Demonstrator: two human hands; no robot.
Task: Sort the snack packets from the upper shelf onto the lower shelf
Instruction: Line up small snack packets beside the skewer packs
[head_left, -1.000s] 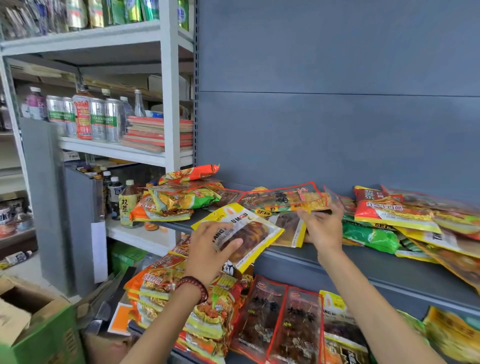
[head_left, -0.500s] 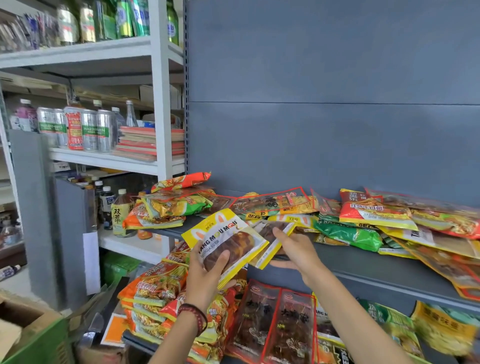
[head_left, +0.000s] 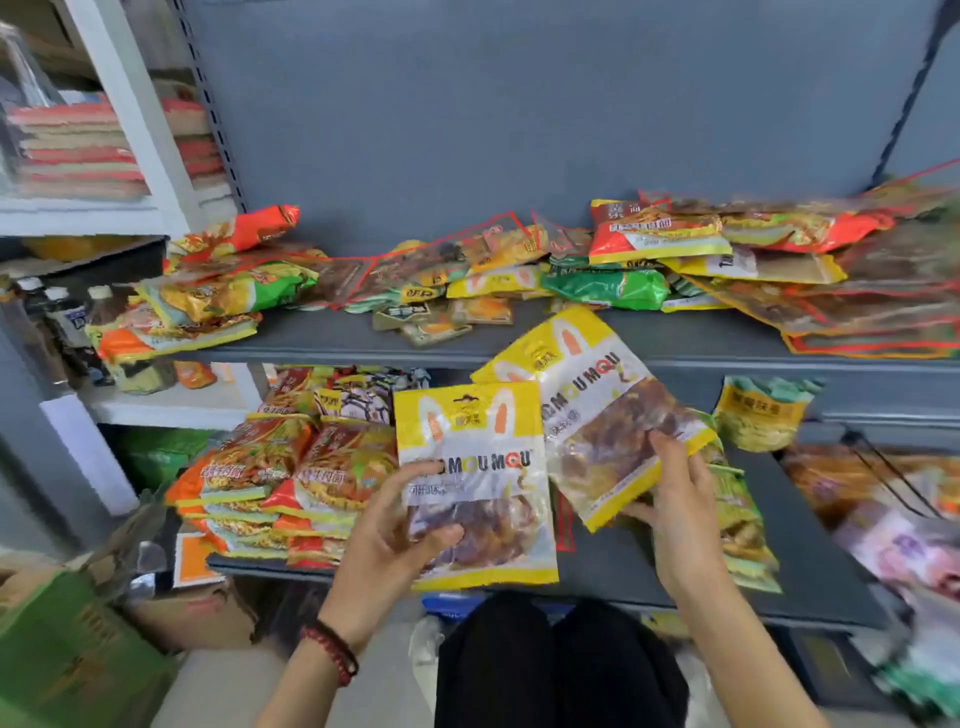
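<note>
"Over the lower shelf (head_left: 810, 545), front edge: what is held?"

"Two yellow snack packets, same print. Item one: near packet (head_left: 478, 467), long axis upright, pinched low on its left side by the left hand (head_left: 384, 540). Item two: far packet (head_left: 597, 410), top tilted leftward, gripped at its lower right corner by the right hand (head_left: 680, 514)."

"Landing spot?"

"Bare grey shelf just behind both, right of the orange noodle stack (head_left: 270, 478); right hand nearer."

"And the upper shelf (head_left: 322, 338)?"

"Loose heap; sorting looks early."

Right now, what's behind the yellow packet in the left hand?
Its top right corner overlaps the second yellow packet, held by the right hand. The lower shelf sits behind; anything lying there is covered.
</note>
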